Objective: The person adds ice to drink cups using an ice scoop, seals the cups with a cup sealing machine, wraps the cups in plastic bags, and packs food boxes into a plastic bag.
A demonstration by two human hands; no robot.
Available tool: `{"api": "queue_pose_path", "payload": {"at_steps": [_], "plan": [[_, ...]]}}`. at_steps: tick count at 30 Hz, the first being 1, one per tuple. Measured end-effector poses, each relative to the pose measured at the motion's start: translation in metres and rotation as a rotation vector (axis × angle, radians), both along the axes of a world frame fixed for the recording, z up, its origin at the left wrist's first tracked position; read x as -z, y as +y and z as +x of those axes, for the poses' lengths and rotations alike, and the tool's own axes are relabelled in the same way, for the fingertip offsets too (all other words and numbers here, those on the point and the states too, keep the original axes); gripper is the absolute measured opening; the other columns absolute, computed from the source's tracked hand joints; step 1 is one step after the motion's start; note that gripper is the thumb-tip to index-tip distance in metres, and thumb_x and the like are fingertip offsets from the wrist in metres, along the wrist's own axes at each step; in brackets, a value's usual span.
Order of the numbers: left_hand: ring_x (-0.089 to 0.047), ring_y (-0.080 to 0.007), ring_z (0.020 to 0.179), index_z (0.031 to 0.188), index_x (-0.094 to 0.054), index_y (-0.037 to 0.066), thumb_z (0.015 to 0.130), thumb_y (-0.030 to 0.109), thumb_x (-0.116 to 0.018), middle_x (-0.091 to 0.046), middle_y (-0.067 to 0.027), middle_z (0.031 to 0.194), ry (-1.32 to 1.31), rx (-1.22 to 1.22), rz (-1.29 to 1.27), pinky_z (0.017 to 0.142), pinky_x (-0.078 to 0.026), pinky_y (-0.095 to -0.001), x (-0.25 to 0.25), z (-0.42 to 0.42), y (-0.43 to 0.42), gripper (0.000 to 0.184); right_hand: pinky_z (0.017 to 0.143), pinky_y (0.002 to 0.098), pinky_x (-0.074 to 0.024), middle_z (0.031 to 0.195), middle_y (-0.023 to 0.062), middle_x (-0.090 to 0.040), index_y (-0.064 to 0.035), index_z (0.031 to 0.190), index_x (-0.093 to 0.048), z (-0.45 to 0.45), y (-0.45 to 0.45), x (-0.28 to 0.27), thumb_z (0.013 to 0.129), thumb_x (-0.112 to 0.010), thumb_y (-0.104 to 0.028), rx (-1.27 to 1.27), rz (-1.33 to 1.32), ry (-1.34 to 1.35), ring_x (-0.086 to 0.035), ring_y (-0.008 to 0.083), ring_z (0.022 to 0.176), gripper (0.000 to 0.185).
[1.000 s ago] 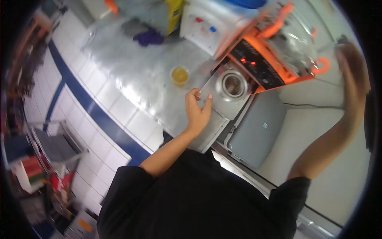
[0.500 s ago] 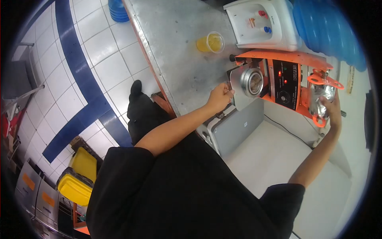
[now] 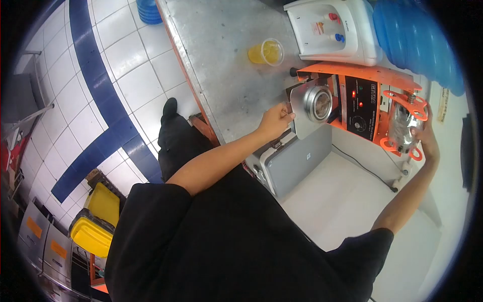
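step, seemingly: working plate (image 3: 300, 122) and roll (image 3: 402, 125) together | left hand (image 3: 275, 122) pinching plate's edge, right of frame centre | right hand (image 3: 427, 142) half-curling against roll, far right, hold unclear | next move likely calling for coordinating both hands

Orange machine (image 3: 363, 73): two red lights (image 3: 353, 93) lit
Metal tray (image 3: 299, 115): juts from the machine, bearing a round ring (image 3: 309, 99)
Film roll (image 3: 405, 126): shiny, bracketed in orange, on the machine's opposite side
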State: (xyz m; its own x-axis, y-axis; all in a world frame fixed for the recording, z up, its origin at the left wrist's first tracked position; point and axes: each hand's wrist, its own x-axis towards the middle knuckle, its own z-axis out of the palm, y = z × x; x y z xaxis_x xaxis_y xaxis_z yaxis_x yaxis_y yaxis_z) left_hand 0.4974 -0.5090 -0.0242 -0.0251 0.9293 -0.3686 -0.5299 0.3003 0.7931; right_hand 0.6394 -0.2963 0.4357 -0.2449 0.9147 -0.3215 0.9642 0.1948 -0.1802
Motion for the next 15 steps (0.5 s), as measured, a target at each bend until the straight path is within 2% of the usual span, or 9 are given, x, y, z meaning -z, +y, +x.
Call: {"api": "queue_pose_path", "payload": {"at_steps": [1,2,5,6,9,11,13,15], "plan": [[-0.065,-0.0144,0.069,0.098,-0.060,-0.001,0.093,0.025,-0.071,-0.067,-0.0084,0.082,-0.029,0.012,-0.009,0.064,-0.051,-0.0307,0.000,0.000,0.000,0.028,0.098,0.0377,-0.0462,0.147,0.0128,-0.046,-0.0102,0.157,-0.028,0.004,0.003,-0.001,0.071,-0.084,-0.044,0.000,-0.003,-0.003,-0.055,0.0223,0.114,0.109],[-0.065,-0.0144,0.069,0.098,-0.060,-0.001,0.093,0.025,-0.071,-0.067,-0.0084,0.082,-0.033,0.011,-0.013,0.064,-0.051,-0.0307,0.000,-0.001,-0.001,0.028,0.086,0.0350,-0.0521,0.146,0.0150,-0.046,-0.0125,0.159,-0.021,0.009,0.007,-0.001,0.069,-0.084,-0.042,0.106,-0.071,-0.003,-0.056,0.0246,0.117,0.114],[-0.065,-0.0141,0.071,0.097,-0.061,-0.001,0.093,0.025,-0.072,-0.067,-0.0079,0.082,-0.037,0.012,-0.017,0.064,-0.051,-0.0307,0.005,0.002,0.002,0.028,0.053,0.0269,-0.0565,0.144,0.0174,-0.048,-0.0116,0.159,-0.019,0.000,-0.007,0.018,0.068,-0.082,-0.040,0.136,0.008,0.036,-0.052,0.0283,0.126,0.115],[-0.065,-0.0142,0.071,0.096,-0.061,0.000,0.092,0.025,-0.072,-0.067,-0.0078,0.082,-0.021,0.007,-0.003,0.065,-0.051,-0.0309,0.008,0.004,0.003,0.028,0.057,0.0300,-0.0578,0.143,0.0178,-0.048,-0.0097,0.158,-0.023,-0.002,-0.009,0.023,0.068,-0.082,-0.039,0.096,0.087,-0.013,-0.052,0.0290,0.126,0.111],[-0.064,-0.0142,0.071,0.095,-0.060,0.000,0.092,0.024,-0.073,-0.067,-0.0079,0.081,-0.005,0.013,-0.003,0.065,-0.051,-0.0311,0.005,0.002,0.001,0.027,0.095,0.0428,-0.0509,0.140,0.0185,-0.052,-0.0057,0.153,-0.032,-0.034,-0.036,0.044,0.071,-0.082,-0.038,0.264,0.113,-0.138,-0.052,0.0313,0.127,0.101],[-0.064,-0.0142,0.071,0.095,-0.060,0.000,0.092,0.024,-0.073,-0.068,-0.0081,0.081,-0.001,0.020,-0.007,0.066,-0.051,-0.0312,0.004,0.001,0.002,0.027,0.109,0.0407,-0.0389,0.137,0.0164,-0.053,-0.0006,0.146,-0.039,-0.010,-0.035,0.070,0.079,-0.081,-0.029,-0.180,0.584,-0.204,-0.053,0.0303,0.126,0.084],[-0.064,-0.0144,0.072,0.096,-0.060,0.000,0.092,0.024,-0.073,-0.067,-0.0082,0.081,-0.007,0.010,0.014,0.066,-0.051,-0.0313,0.007,0.004,0.003,0.028,0.109,0.0393,-0.0388,0.139,0.0168,-0.051,0.0000,0.149,-0.036,-0.019,-0.040,0.068,0.081,-0.080,-0.024,-0.138,0.617,-0.258,-0.051,0.0296,0.128,0.085],[-0.064,-0.0146,0.072,0.096,-0.060,0.000,0.091,0.025,-0.074,-0.068,-0.0082,0.081,0.006,0.018,0.016,0.066,-0.051,-0.0314,0.011,0.005,0.004,0.029,0.107,0.0398,-0.0403,0.139,0.0167,-0.050,-0.0019,0.153,-0.031,-0.019,-0.044,0.033,0.082,-0.078,-0.029,-0.048,0.274,-0.052,-0.052,0.0289,0.127,0.090]]}}
